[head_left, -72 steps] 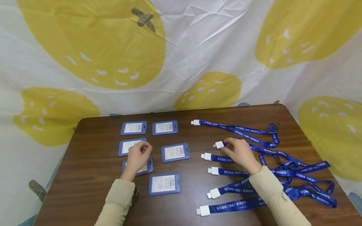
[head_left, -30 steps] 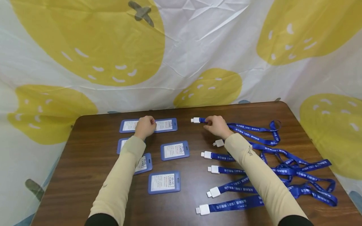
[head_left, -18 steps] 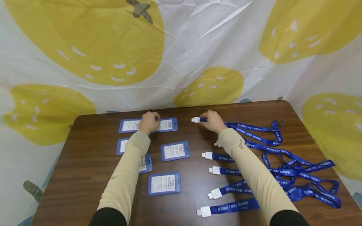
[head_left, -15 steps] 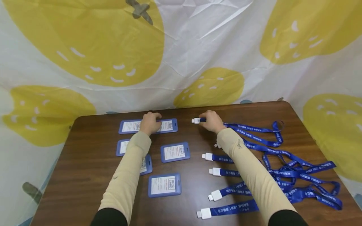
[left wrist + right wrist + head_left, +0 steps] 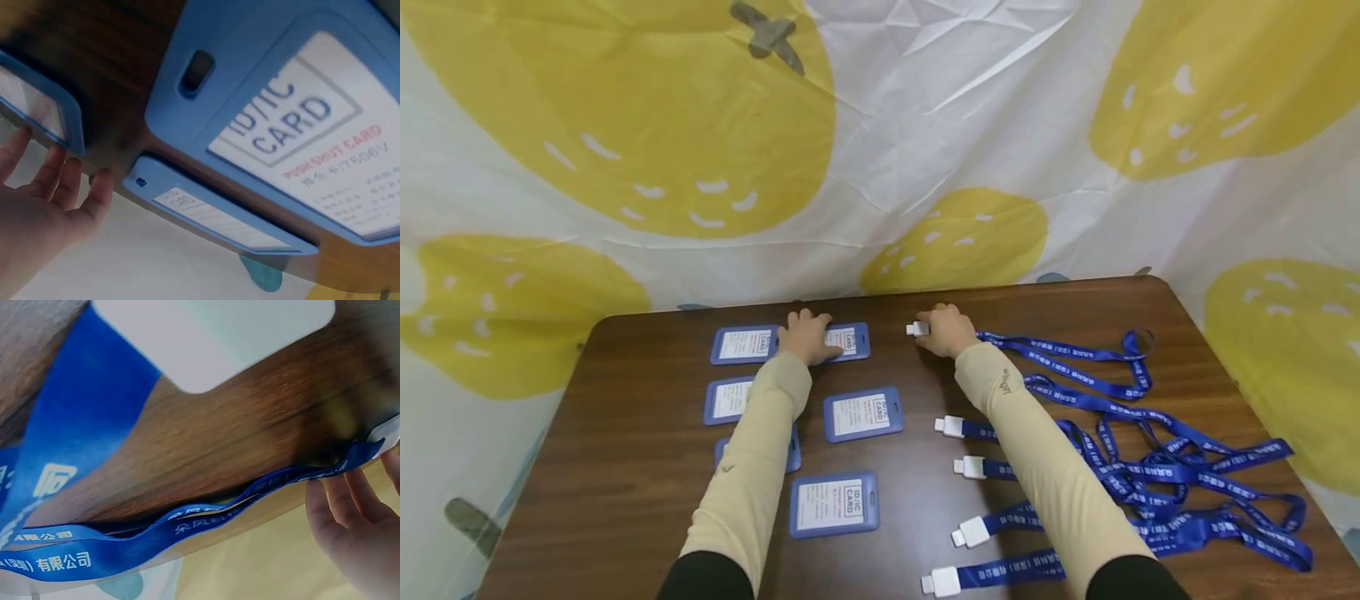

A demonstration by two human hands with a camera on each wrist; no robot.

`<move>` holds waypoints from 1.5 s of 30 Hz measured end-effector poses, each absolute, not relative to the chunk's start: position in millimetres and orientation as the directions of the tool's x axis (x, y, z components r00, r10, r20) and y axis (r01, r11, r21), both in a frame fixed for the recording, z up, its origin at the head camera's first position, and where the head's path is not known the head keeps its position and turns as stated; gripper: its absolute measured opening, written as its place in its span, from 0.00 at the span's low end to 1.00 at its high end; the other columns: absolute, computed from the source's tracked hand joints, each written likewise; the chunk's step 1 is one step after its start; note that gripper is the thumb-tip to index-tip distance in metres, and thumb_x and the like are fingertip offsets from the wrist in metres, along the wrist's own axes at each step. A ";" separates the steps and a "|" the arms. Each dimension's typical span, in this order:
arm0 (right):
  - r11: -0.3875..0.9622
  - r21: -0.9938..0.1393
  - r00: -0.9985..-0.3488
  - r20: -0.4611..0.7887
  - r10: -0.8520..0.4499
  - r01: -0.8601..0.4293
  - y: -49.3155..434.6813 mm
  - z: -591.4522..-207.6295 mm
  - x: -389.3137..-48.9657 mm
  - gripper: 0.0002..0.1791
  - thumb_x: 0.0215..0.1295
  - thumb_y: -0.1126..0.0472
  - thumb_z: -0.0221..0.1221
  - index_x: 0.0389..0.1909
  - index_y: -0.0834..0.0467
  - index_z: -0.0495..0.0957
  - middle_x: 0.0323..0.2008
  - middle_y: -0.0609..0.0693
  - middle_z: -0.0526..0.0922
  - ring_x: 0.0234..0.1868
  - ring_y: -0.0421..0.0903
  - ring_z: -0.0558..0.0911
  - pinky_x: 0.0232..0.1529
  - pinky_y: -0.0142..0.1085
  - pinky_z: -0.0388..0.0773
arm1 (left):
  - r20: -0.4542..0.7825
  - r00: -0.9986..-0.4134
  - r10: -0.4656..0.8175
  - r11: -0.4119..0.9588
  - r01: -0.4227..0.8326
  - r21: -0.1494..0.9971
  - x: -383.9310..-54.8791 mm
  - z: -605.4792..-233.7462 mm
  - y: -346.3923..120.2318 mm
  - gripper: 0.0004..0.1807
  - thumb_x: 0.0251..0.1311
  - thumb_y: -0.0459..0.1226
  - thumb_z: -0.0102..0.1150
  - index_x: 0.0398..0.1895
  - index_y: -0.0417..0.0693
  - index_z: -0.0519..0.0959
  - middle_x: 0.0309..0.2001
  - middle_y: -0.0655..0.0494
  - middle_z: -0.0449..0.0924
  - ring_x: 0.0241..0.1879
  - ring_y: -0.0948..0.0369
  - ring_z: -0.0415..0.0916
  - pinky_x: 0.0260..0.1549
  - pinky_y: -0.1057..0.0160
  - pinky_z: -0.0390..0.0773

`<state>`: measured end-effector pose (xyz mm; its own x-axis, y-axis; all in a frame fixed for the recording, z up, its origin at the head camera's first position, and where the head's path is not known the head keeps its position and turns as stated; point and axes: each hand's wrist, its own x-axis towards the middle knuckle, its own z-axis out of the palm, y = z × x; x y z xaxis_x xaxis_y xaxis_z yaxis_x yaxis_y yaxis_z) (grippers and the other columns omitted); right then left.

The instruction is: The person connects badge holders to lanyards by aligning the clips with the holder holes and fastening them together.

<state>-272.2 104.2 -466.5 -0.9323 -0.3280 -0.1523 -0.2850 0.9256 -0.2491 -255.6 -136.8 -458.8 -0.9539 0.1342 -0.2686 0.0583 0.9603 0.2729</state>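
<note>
My left hand (image 5: pixel 806 337) lies across the left end of the rear right blue ID card holder (image 5: pixel 847 341), thumb and fingers spread. In the left wrist view its fingertips (image 5: pixel 56 153) are right at the holder's far edge. My right hand (image 5: pixel 947 330) is at the rearmost blue lanyard (image 5: pixel 1045 348), just behind its white clip (image 5: pixel 917 329). The right wrist view has loosely bent fingers (image 5: pixel 340 506) along the strap's far edge, near the clip. Its thumb is out of sight there. Both the holder and the lanyard lie flat on the table.
More card holders lie to the left, including one at rear left (image 5: pixel 745 344), one in the middle (image 5: pixel 862 414) and one in front (image 5: pixel 834 503). Several lanyards (image 5: pixel 1000 570) stretch across the right, their straps tangled together. A fruit-print cloth (image 5: pixel 880 142) hangs behind the brown table (image 5: pixel 625 467).
Both hands have reached to the table's rear from the card holders and lanyards nearer the front. Lately the left hand has spread, while the right has slid left to the rear lanyard's clip.
</note>
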 end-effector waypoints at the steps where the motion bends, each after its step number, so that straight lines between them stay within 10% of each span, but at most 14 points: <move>1: 0.927 -0.239 -0.933 -0.145 -0.328 -0.289 103.1 -467.4 -272.0 0.27 0.57 0.53 0.60 0.58 0.56 0.72 0.51 0.60 0.73 0.54 0.58 0.69 0.46 0.50 0.71 | -0.273 -0.954 0.128 0.962 0.053 0.267 -255.6 -460.3 -136.9 0.39 0.52 0.50 0.61 0.64 0.43 0.61 0.60 0.36 0.58 0.58 0.42 0.52 0.53 0.39 0.58; 23: 0.929 -0.198 -0.944 -0.045 -0.326 -0.311 101.9 -466.7 -269.1 0.18 0.53 0.56 0.64 0.43 0.60 0.77 0.40 0.56 0.78 0.44 0.56 0.76 0.40 0.49 0.74 | -0.155 -0.970 0.186 0.893 0.102 0.438 -259.9 -465.2 -137.8 0.35 0.43 0.45 0.70 0.51 0.37 0.66 0.47 0.37 0.73 0.49 0.41 0.69 0.50 0.48 0.68; 33: 0.871 -0.419 -0.950 -0.057 -0.307 -0.257 108.3 -467.1 -271.8 0.11 0.56 0.62 0.60 0.39 0.62 0.74 0.35 0.58 0.81 0.36 0.56 0.79 0.38 0.46 0.75 | -0.005 -0.975 0.222 0.709 0.158 0.687 -262.6 -465.5 -139.7 0.24 0.42 0.28 0.65 0.48 0.37 0.76 0.51 0.41 0.74 0.56 0.46 0.66 0.56 0.53 0.62; 40: 0.728 -0.568 -0.915 0.124 -0.385 -0.383 138.8 -567.8 -342.3 0.14 0.52 0.50 0.63 0.33 0.56 0.79 0.29 0.49 0.81 0.28 0.46 0.76 0.30 0.36 0.71 | -0.106 -0.989 0.106 0.525 -0.035 0.850 -255.4 -455.7 -137.3 0.23 0.45 0.29 0.66 0.47 0.29 0.75 0.49 0.37 0.74 0.51 0.47 0.68 0.53 0.55 0.66; 45: 0.652 -0.715 -0.933 0.002 -0.359 -0.253 129.3 -497.0 -297.4 0.13 0.59 0.59 0.58 0.40 0.63 0.77 0.33 0.57 0.80 0.19 0.44 0.75 0.20 0.33 0.73 | -0.145 -0.988 0.058 0.395 -0.111 0.912 -252.8 -452.2 -136.8 0.20 0.53 0.28 0.59 0.49 0.27 0.71 0.46 0.38 0.73 0.43 0.52 0.69 0.48 0.58 0.67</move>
<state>-297.4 129.3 -497.0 -0.9333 -0.3591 0.0023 -0.2526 0.6518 -0.7151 -252.8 -136.8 -452.2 -0.9878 0.0578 -0.1449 -0.1107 0.3945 0.9122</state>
